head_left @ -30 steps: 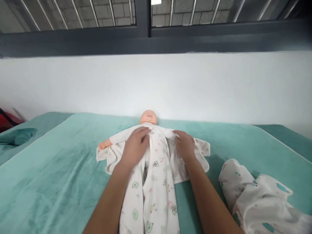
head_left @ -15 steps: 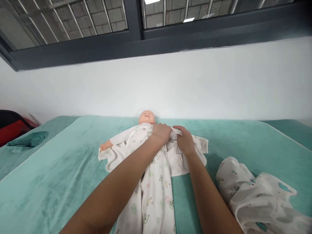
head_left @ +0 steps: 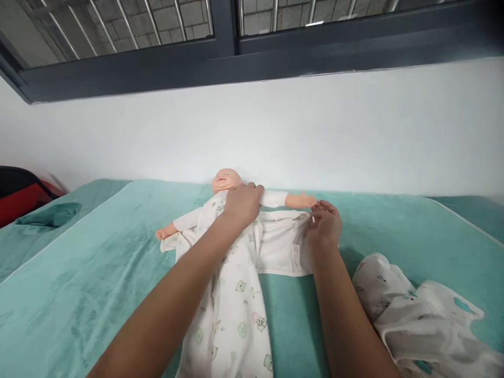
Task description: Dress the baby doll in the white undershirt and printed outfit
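Note:
A baby doll (head_left: 226,179) lies on its back, its head near the wall, in a long white printed baby garment (head_left: 240,315). My left hand (head_left: 244,203) is closed over the doll's shoulder on the right side; its palm side is hidden. From under it the doll's arm (head_left: 293,200) stretches to the right, outside the garment. My right hand (head_left: 326,226) is by the doll's fingers, its own fingers pinched on the edge of the garment's open front panel (head_left: 281,244), which lies spread with its plain inside up. The doll's other arm (head_left: 185,221) points left.
Another white printed baby garment (head_left: 417,310) lies crumpled at the right. A teal sheet (head_left: 106,262) covers the bed. Behind it stand a white wall (head_left: 275,131) and a dark window frame (head_left: 157,73). A red and black item (head_left: 23,194) is at the far left.
My right hand has moved right, drawing the garment panel outward. The doll's arm on that side now shows, stretched out. Its head has turned left, and my left hand has shifted slightly up and left.

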